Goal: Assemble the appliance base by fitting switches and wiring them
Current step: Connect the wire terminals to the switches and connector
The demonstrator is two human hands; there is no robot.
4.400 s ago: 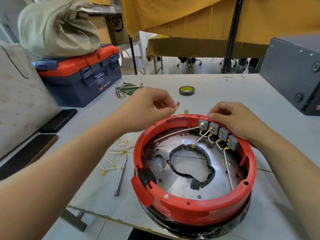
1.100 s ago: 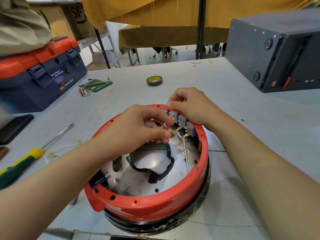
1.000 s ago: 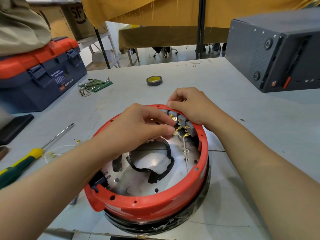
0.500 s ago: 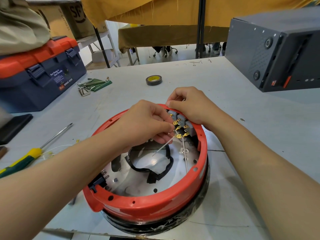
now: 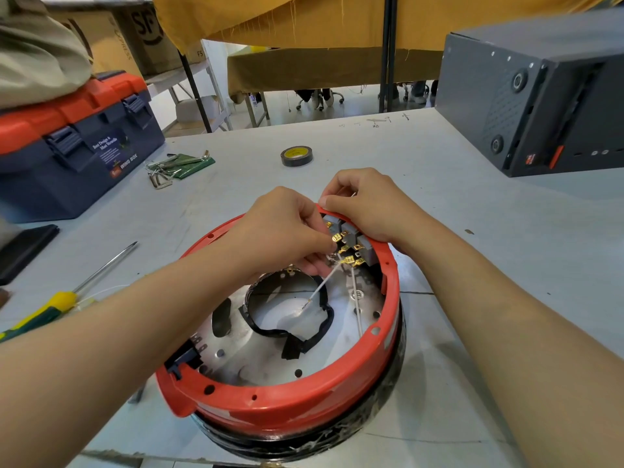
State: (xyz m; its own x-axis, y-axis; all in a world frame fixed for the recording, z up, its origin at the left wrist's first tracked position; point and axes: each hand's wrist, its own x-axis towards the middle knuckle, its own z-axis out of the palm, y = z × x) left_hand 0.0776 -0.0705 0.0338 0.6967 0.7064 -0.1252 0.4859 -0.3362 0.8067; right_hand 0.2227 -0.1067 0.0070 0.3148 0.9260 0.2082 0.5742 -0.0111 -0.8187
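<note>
Left hand (image 5: 283, 231) pinches thin white wire (image 5: 320, 287) just left of grey switches (image 5: 351, 236); wire trails toward viewer; right hand (image 5: 368, 204) grips red plastic rim (image 5: 287, 396).

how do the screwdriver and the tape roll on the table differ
The screwdriver is long and thin, with a yellow and green handle and a bare metal shaft; the tape roll is a small flat ring, black outside and yellow inside. The screwdriver lies slantwise left of the red appliance base; the tape roll sits beyond it, past both hands. Both lie untouched on the grey table.
</note>
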